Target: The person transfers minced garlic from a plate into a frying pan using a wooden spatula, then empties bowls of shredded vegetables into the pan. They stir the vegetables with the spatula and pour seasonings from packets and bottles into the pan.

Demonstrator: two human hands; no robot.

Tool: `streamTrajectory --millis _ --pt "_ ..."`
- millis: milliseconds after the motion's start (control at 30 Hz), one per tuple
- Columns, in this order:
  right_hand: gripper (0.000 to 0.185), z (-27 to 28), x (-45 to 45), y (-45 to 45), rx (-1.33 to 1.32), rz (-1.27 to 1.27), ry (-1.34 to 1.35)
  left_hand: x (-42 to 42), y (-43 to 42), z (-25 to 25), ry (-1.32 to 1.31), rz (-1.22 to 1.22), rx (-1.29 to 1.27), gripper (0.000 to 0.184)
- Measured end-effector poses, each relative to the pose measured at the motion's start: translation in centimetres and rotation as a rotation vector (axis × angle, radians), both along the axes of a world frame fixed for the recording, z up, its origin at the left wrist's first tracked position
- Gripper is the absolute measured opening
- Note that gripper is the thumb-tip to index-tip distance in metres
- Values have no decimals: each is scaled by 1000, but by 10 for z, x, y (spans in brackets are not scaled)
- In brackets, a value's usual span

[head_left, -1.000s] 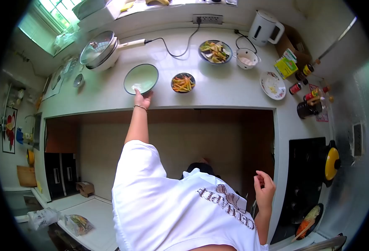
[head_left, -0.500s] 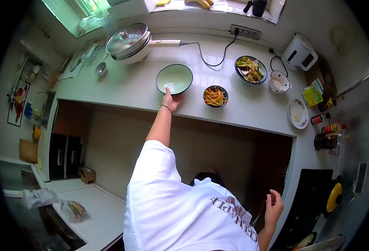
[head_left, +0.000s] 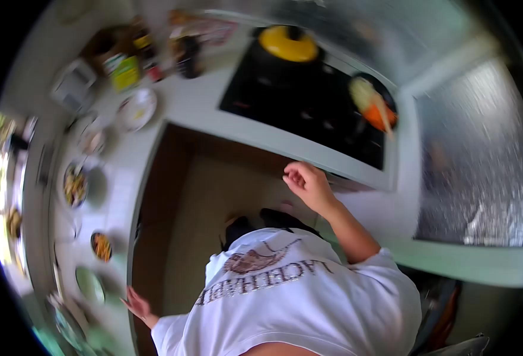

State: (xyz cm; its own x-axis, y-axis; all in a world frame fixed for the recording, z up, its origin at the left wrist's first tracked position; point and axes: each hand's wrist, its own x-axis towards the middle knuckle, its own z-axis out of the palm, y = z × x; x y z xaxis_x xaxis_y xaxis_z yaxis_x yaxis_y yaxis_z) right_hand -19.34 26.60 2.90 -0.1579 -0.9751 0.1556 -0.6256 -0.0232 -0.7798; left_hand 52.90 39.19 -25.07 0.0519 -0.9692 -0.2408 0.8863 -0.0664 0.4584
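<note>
Two bowls (head_left: 86, 185) (head_left: 111, 248) look ready near nine o'clock, the pan (head_left: 385, 89) at two unfinished, our left hand (head_left: 137, 304) fingers apart, right hand (head_left: 310, 185) fingers curled together.

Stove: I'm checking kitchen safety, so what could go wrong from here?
The right hand might catch the utensil jutting past the pan's rim and spill food onto the stove. The left hand, near the green bowl, could bump it. I can't tell whether a burner is lit, so touching the pan may burn.
</note>
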Motion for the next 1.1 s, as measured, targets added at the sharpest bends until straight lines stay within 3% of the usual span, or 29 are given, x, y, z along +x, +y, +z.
streamTrajectory --millis 67,167,267,333,367,433,500,600,700,733,867,1100 --pt "14 1 -66 19 -139 -275 64 -101 -4 29 21 -266 327 54" --pt "12 -6 -185 62 -349 -746 45 -236 -21 15 -67 -774 478 49" --pt "12 -36 -289 133 -323 -996 163 -323 -48 -13 -235 -1001 552 41" --pt "15 -81 -346 172 -23 -1038 401 -368 -75 -30 -340 -1077 548 36" --pt "20 -112 -372 184 70 -977 503 -389 -90 -39 -378 -1102 547 33" --pt "21 -138 -400 183 169 -894 418 -413 -124 -74 -363 -1121 531 28" --pt "21 -170 -434 164 104 -832 397 -427 -152 -106 -342 -1131 518 23" --pt "17 -172 -458 123 165 -727 479 -534 -135 29 -1409 -1011 333 16" --pt "15 -170 -477 101 180 -600 511 -532 -111 35 -1423 -963 312 14" --pt "14 -172 -483 97 223 -507 596 -530 -98 43 -1476 -1013 461 14" --pt "14 -177 -496 84 312 -337 812 -515 -50 51 -1586 -1112 259 19" --pt "16 -168 -494 87 403 -375 744 -473 -47 41 -1700 -1208 217 25"
